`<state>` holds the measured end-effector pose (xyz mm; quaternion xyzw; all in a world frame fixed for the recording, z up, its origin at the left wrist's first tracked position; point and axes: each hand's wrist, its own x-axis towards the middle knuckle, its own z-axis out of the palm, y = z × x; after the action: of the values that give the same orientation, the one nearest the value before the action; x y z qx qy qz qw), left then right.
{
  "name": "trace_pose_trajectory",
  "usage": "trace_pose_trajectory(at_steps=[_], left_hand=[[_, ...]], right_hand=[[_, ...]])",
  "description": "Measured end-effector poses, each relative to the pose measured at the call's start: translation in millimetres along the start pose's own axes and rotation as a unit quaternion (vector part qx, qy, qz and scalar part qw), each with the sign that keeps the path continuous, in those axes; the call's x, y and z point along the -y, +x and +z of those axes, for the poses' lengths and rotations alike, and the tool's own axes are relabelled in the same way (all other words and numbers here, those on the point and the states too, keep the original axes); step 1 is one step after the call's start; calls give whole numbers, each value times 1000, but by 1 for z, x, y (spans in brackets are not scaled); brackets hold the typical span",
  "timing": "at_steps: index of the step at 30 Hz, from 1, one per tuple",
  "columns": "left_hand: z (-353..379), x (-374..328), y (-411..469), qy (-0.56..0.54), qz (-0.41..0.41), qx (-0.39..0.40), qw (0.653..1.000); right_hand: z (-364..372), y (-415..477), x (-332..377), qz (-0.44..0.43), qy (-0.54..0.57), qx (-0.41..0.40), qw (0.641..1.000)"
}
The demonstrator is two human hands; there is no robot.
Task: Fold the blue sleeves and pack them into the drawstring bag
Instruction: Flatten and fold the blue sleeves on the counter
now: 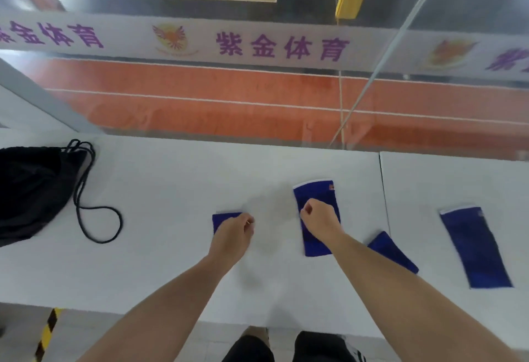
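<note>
Four blue sleeves lie on the white table (171, 190). A small folded blue sleeve (224, 220) sits left of centre, and my left hand (233, 234) covers its right edge with the fingers curled on it. A long flat blue sleeve (316, 192) with a white top hem lies at centre. My right hand (317, 220) rests over its middle, thumb and fingers pinched at its left edge. Another folded blue sleeve (393, 253) lies to the right, and a second long flat sleeve (475, 247) at far right. The black drawstring bag (31, 190) lies at far left.
The bag's black cord (98, 224) loops out over the table toward the centre. A glass wall with a white lettered band (280, 46) rises right behind the table. A seam (385, 195) splits the tabletop on the right. My legs (286, 347) show below the near edge.
</note>
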<state>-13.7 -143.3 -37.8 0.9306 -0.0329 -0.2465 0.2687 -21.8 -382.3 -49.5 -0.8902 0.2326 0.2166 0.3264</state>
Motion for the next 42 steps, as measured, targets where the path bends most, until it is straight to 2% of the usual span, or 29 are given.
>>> trace_pose_trajectory(at_steps=[6,9,13,18,22,26,33,38,42], left_hand=[[73,-123,14,11,79,59,995],[127,-177,12,37,120,85,988],[191,-221,5,78,108,121,984],[242,-236,-2,159,80,97,979],[255,-239,-9,104,27,73,992],[254,-256,-18,69,20,75,995],[252,-347,-23,31,114,119,986],[267,-437,-40,30,199,149,968],[298,-502,-51,41,229,165,958]], right_hand=[[-82,-36,-139,70,-40,-53,995],[-101,-57,-214,105,-54,-52,992],[-104,-70,-280,111,-56,-15,992],[-86,-64,-301,65,-37,-1,997],[-76,-60,-304,63,0,9,998],[-96,-66,-308,65,54,14,996],[-182,-101,-347,110,126,-73,983],[-244,-133,-398,152,159,-134,966],[-287,-153,-448,168,189,-176,951]])
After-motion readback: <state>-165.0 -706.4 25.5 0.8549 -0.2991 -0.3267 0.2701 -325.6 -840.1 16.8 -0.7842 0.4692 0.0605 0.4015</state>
